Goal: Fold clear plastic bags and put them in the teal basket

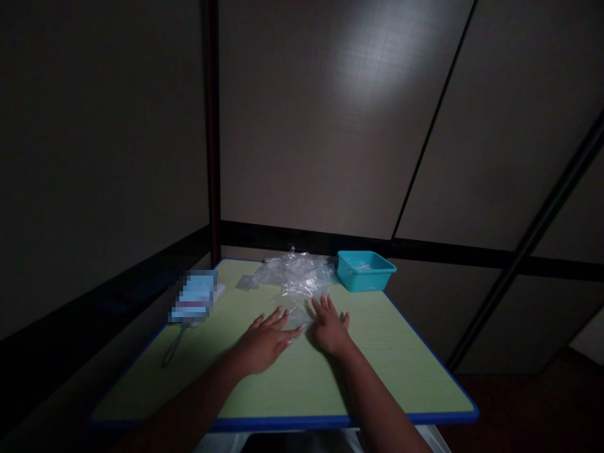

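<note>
A clear plastic bag [297,316] lies flat on the green tabletop [283,396], between my two hands. My left hand [267,343] is spread low over the table, its fingertips at the bag's left edge. On the other side, my right hand [330,327] has its fingers stretched forward, close to the bag's right edge. Whether either hand presses on the plastic is hard to tell. Just beyond them, a loose heap of crumpled clear plastic bags [297,272] spreads toward the back edge.
A turquoise plastic basin [365,274] stands at the back right corner, with something clear inside. At the left edge is a phone-like device [193,297], its screen blurred out, with a strap [173,346] hanging toward me. Panelled walls [306,138] rise behind and left.
</note>
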`<state>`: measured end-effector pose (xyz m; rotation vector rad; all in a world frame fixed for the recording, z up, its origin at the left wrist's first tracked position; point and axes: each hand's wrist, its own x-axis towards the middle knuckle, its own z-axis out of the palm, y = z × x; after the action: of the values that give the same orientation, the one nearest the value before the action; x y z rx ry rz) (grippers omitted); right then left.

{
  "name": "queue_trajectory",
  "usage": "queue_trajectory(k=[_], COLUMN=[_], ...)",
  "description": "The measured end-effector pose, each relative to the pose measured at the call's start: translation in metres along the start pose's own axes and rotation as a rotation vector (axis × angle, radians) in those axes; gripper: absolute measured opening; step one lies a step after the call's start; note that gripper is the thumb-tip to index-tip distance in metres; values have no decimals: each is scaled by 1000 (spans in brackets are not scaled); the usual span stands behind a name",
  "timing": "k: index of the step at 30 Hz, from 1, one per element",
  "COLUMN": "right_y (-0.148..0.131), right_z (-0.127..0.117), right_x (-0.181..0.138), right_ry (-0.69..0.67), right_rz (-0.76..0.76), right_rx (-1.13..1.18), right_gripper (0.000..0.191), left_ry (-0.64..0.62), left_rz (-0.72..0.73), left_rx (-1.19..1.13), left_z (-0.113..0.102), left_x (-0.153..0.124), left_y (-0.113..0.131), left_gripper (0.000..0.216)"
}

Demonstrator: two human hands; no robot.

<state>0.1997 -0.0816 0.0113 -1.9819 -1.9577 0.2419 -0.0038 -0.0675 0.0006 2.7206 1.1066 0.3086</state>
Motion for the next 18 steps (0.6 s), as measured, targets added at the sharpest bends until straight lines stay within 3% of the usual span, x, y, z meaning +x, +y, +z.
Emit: queue_trajectory(k=[4,9,18], right_y=[-6,-13,-6], right_z=[-4,-4,-8], right_x=[-5,-14,-17], right_ry=[99,-89,-150], right_rz=[-114,-381,-271], right_rx=[102,75,-70], right_gripper=[59,46,53], left_ry=[0,5,1], left_rz=[0,-14,-13], left_rx=[24,40,45], left_z=[0,1,2], left_x=[0,0,1], left_y=[0,0,-1], left_gripper=[37,35,37])
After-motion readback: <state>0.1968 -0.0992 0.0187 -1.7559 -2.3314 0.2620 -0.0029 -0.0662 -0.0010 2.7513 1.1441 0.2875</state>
